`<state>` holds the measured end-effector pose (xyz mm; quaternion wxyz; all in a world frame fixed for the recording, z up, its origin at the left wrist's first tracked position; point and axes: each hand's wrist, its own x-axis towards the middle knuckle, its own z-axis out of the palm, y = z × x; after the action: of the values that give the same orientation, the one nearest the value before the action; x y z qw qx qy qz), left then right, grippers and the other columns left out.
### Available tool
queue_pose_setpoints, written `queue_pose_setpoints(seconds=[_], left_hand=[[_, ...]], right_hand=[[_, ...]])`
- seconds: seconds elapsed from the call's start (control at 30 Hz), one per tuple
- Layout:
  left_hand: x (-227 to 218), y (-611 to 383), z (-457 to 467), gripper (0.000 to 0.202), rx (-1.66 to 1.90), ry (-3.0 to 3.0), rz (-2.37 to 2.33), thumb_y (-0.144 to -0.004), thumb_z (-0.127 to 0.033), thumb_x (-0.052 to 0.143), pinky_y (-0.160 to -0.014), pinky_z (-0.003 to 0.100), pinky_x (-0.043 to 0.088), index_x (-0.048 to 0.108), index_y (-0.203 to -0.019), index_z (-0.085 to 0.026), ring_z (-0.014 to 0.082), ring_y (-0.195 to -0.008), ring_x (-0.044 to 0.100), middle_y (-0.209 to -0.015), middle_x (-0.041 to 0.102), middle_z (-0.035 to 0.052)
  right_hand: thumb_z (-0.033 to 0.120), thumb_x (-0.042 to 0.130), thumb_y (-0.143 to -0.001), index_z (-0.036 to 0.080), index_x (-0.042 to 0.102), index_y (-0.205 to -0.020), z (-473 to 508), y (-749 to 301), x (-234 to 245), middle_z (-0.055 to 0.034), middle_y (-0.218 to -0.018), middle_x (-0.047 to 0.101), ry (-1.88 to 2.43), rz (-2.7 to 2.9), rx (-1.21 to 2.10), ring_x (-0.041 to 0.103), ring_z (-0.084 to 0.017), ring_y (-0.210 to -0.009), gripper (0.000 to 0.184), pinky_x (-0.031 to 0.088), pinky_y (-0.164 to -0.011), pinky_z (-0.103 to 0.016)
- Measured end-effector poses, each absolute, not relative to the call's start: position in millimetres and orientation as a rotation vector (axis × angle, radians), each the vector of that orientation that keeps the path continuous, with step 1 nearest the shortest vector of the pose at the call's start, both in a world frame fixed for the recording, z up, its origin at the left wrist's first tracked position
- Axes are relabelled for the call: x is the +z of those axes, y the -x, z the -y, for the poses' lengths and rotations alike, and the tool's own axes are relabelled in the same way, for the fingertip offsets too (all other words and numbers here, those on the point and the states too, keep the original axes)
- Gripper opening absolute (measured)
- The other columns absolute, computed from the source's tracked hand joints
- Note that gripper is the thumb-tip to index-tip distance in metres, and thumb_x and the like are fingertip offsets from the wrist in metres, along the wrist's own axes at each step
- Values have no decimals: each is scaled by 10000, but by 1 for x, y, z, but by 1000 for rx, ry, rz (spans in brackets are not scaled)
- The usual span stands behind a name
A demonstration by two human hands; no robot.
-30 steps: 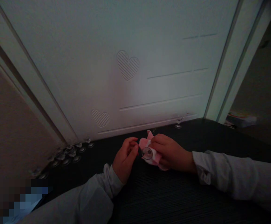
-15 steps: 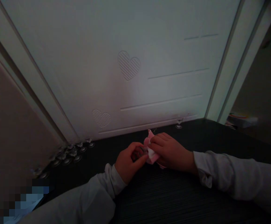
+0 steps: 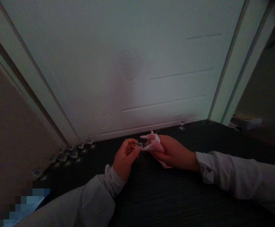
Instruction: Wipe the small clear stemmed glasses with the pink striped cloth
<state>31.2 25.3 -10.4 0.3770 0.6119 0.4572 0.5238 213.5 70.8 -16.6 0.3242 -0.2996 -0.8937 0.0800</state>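
Over the dark tabletop, my left hand is closed on a small clear stemmed glass, pinched between thumb and fingers. Part of the glass is hidden by those fingers. My right hand grips a crumpled pink and white cloth. The cloth's left edge is right beside the glass; whether they touch I cannot tell. A loose corner of cloth hangs below the right hand.
Several small stemmed glasses stand grouped along the left wall. Another small glass is by the white panel at the back, which has carved hearts. Some items lie beyond the table's right edge, too dim to name.
My left hand has drawn slightly left and up with the glass, apart from the right hand. The cloth, previously around the glass, has shifted, and my right hand has turned.
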Motion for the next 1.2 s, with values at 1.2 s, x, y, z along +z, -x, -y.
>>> queue_pose_setpoints(seconds=[1.2], left_hand=[[-10, -30, -10, 234, 1029, -2459, -1337, -689, -246, 586, -567, 237, 408, 456, -874, -191, 112, -603, 474, -722, 516, -22]], right_hand=[[218, 388, -842, 156, 532, -951, -69, -217, -15, -71, -872, 564, 659, 2360, 267, 503, -180, -804, 191, 387, -722, -311]])
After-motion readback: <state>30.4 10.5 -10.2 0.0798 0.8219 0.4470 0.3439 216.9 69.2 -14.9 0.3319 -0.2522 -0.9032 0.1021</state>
